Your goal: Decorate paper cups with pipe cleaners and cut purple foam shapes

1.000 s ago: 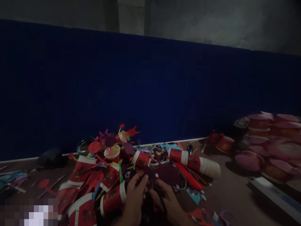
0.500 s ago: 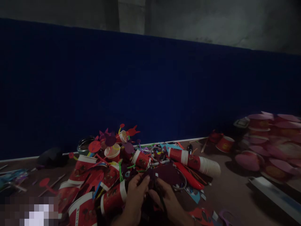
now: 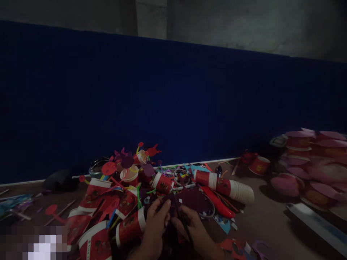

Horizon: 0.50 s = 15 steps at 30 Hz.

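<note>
In the head view my right hand [image 3: 193,227] grips a dark pair of scissors [image 3: 177,205], blades pointing away from me. My left hand [image 3: 156,222] pinches dark purple paper [image 3: 168,198] close beside the blades. How much of that paper lies between the blades is too dark to tell. Just beyond my hands lies a larger dark purple sheet [image 3: 195,200]. Left of my left hand a red paper cup [image 3: 131,226] rests on its side.
Red cups with paper shapes [image 3: 108,168] pile up at left. A stack of paper cups [image 3: 238,191] lies at right, near a red pouch-like thing [image 3: 218,202]. Pink-topped cups [image 3: 320,169] are heaped far right. A blue panel [image 3: 173,101] stands behind.
The scissor blades now show more clearly between my hands, reaching further up. Both hands stay in nearly the same place.
</note>
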{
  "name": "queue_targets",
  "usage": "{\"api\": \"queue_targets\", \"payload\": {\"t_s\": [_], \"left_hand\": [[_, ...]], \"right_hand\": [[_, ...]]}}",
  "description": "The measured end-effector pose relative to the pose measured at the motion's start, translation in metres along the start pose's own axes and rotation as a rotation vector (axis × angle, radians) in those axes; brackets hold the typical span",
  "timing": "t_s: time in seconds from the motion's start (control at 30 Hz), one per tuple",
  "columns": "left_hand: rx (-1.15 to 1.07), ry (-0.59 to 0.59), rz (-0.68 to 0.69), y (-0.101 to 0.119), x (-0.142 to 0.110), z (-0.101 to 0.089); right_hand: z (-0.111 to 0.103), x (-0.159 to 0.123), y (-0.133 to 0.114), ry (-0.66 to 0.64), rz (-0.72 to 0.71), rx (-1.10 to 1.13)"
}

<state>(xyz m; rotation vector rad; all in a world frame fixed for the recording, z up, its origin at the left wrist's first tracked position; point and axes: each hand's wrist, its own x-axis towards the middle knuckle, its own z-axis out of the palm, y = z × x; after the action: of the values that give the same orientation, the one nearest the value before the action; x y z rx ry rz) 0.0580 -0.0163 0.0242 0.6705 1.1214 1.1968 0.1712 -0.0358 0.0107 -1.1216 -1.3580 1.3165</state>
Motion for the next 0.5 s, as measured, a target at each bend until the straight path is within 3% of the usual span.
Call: {"api": "queue_targets", "payload": {"t_s": [0.5], "left_hand": [[0.023,-0.047,0.001,-0.003,0.002,-0.001]], "right_hand": [[-0.002,0.003,0.015,-0.047,-0.047,0.034]]}}
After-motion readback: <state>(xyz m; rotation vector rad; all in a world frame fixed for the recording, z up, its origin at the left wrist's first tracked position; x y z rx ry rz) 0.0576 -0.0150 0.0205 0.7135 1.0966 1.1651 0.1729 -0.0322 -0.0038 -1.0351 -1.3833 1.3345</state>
